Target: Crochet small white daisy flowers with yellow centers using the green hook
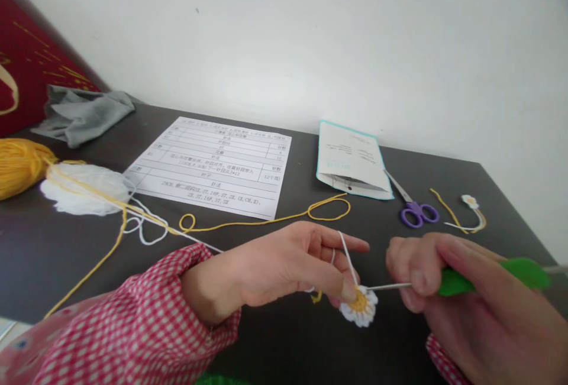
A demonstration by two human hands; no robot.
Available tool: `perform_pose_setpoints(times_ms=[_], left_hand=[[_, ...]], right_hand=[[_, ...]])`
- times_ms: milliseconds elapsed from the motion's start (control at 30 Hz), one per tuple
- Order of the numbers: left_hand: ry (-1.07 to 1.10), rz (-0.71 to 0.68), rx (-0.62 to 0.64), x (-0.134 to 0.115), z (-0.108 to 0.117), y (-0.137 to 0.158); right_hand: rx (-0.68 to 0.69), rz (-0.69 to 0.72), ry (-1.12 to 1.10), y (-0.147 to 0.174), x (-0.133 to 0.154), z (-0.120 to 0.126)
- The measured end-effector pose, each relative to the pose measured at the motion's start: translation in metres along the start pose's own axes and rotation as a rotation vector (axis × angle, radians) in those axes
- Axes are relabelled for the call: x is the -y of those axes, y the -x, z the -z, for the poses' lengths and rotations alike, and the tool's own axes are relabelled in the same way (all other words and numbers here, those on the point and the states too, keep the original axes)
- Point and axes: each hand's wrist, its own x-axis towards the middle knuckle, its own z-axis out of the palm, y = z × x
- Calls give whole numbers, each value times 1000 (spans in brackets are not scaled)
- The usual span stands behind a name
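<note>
Between thumb and fingers, my left hand (293,261) pinches a small crocheted flower (360,307) with a yellow centre and white petals. A strand of white yarn (348,258) runs from the flower up over my stretched index finger. My right hand (470,290) is closed around the green handle of a crochet hook (457,282). The hook's thin metal shaft points left, and its tip meets the flower's upper right edge; the exact stitch is too small to make out. A short yellow yarn tail hangs behind the flower, below my left fingers.
A white yarn ball (86,190) and a yellow one (22,166) lie at left, near a grey cloth (84,113) and red bag (35,60). Behind my hands are a printed sheet (213,166), a white packet (350,157), purple scissors (415,210) and a small flower piece (471,203).
</note>
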Motion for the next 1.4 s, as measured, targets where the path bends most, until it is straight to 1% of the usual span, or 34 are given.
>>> perform_pose_setpoints(times_ms=[100, 167, 233, 300, 467, 600, 667, 733, 800, 867, 933, 1000, 1033, 1100, 1200, 1267, 1333, 1400], left_hand=[[-48, -57, -51, -2, -1, 1], [-101, -123, -108, -2, -2, 1], [-137, -204, -165, -1, -2, -1], [-196, -312, -221, 2, -3, -3], [-513, -614, -339, 9, -8, -2], [-812, -783, -357, 8, -11, 4], [-972, -836, -350, 6, -10, 6], [-1091, -860, -346, 6, -9, 6], [-1161, -876, -338, 7, -7, 7], [-1185, -892, -349, 9, -7, 7], [-1160, -889, -384, 11, -8, 7], [-1073, -846, -433, 12, -10, 7], [-997, -816, -452, 13, -11, 6], [-759, -735, -484, 13, -13, 4], [-280, -569, -463, 12, -16, -1], [-42, -492, -425, 11, -18, -3], [79, -478, -405, 9, -19, -4], [133, -481, -407, 8, -20, -4]], right_hand=[[-61, -220, -160, -10, -2, -7], [-99, -364, -258, -14, -5, -9], [-133, -467, -361, -17, -9, -9], [-176, -532, -446, -19, -13, -9], [-233, -620, -559, -21, -18, -8], [-239, -662, -599, -19, -22, -7], [-231, -661, -607, -18, -24, -7], [-216, -662, -607, -18, -25, -7], [-198, -667, -607, -18, -26, -6], [-177, -673, -603, -19, -26, -6], [-156, -671, -599, -19, -26, -6], [-143, -646, -597, -18, -26, -7], [-140, -627, -598, -17, -26, -9], [-149, -570, -601, -16, -26, -12], [-168, -392, -523, -13, -24, -17], [-156, -232, -425, -10, -22, -20], [-135, -107, -343, -7, -21, -22], [-122, -38, -298, -4, -21, -24]])
